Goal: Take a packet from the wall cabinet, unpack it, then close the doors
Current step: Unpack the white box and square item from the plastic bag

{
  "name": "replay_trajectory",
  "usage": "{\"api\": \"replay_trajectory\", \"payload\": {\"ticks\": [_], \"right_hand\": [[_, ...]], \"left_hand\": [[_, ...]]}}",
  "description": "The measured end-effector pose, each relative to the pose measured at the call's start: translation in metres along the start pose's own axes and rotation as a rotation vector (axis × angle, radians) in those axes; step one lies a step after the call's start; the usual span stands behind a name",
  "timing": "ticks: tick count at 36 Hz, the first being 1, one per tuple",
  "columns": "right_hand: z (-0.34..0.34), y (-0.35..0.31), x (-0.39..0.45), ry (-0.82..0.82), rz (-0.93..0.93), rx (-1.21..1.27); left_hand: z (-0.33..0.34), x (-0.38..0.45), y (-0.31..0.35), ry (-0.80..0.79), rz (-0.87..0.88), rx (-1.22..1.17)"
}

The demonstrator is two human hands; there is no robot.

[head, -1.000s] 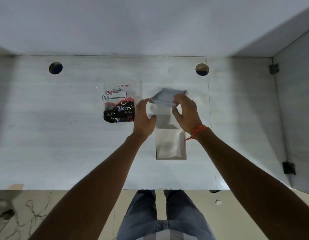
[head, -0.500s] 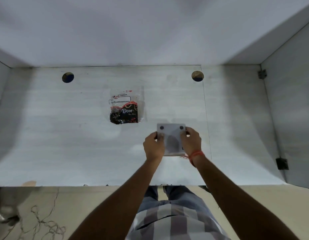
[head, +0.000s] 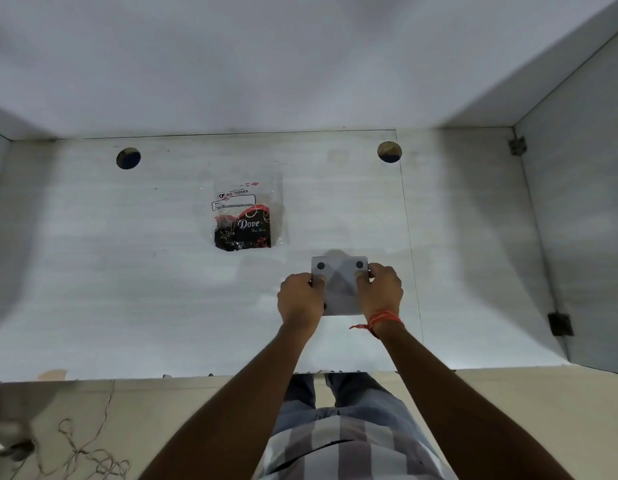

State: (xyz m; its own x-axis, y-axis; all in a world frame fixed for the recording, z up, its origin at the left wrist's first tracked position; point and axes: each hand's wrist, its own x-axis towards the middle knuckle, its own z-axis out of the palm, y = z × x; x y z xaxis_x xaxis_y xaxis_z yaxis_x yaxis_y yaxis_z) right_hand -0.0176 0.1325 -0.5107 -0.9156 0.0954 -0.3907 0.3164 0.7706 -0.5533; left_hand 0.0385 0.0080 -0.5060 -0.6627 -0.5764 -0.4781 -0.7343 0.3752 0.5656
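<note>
While pinched between both hands, lies low over the white board (head: 127,289), close to its front edge: grey packet (head: 338,275), flat face up, two dark dots along the far edge. Left hand (head: 300,299) closed on the left edge, thumb on top. Right hand (head: 382,289) closed on the right edge in the same manner. Whether resting on the board or held just clear of it: cannot tell.

Likely faults from this position:

- Sudden tear. Caused by pulling both edges apart with equal force. Contents then free to drop past the front edge to the floor below.
- Slip of the grip. Caused by thumbs pressing on what appears to be smooth film; surface too dim to confirm.
- Contents crushed. Caused by squeezing the middle, where a darker patch shows through.
- Tissue pack (head: 245,220) knocked. Unlikely while kept apart, up and to the left.
- Doors left open. Not closed yet; hinges (head: 560,324) visible on the right panel.
</note>
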Motion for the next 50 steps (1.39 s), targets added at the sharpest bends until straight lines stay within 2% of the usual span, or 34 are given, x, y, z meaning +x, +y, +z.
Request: {"api": "replay_trajectory", "payload": {"ticks": [4,12,19,22,26,30,33,35,37,39,44,47,50], "right_hand": [[0.000,0.001,0.001,0.015,0.027,0.034],[-0.001,-0.003,0.001,-0.012,0.056,0.051],[0.000,-0.003,0.000,-0.036,0.091,0.053],[0.000,-0.001,0.003,-0.042,0.138,0.078],[-0.005,0.002,0.014,-0.086,0.284,0.234],[-0.009,0.010,0.025,-0.225,0.435,0.480],[-0.015,0.013,0.024,-0.356,0.481,0.535],[-0.017,0.013,0.021,-0.412,0.477,0.544],[-0.017,0.013,0.017,-0.416,0.441,0.566],[-0.017,0.011,0.013,-0.409,0.406,0.629],[-0.018,-0.002,0.002,-0.290,0.205,0.917],[-0.021,-0.020,0.000,-0.262,0.078,0.941],[-0.024,-0.038,0.006,-0.166,0.024,0.895]], "left_hand": [[0.000,0.003,0.006,-0.003,0.052,0.052],[-0.002,0.004,0.017,-0.032,0.048,0.194],[0.001,0.007,0.011,-0.020,0.027,0.148],[0.001,0.011,0.010,-0.038,-0.035,0.120],[-0.002,0.018,0.012,-0.068,-0.076,0.110],[-0.006,0.024,0.012,-0.132,-0.100,0.075],[-0.014,0.029,0.019,-0.269,-0.316,-0.129],[-0.021,0.031,0.025,-0.467,-0.571,-0.397],[-0.029,0.032,0.028,-0.637,-0.732,-0.627],[-0.033,0.034,0.028,-0.663,-0.772,-0.750],[-0.036,0.043,0.024,-0.567,-0.843,-0.982],[-0.043,0.054,0.022,-0.609,-0.831,-1.074],[-0.053,0.058,0.034,-0.580,-0.771,-1.118]]}}
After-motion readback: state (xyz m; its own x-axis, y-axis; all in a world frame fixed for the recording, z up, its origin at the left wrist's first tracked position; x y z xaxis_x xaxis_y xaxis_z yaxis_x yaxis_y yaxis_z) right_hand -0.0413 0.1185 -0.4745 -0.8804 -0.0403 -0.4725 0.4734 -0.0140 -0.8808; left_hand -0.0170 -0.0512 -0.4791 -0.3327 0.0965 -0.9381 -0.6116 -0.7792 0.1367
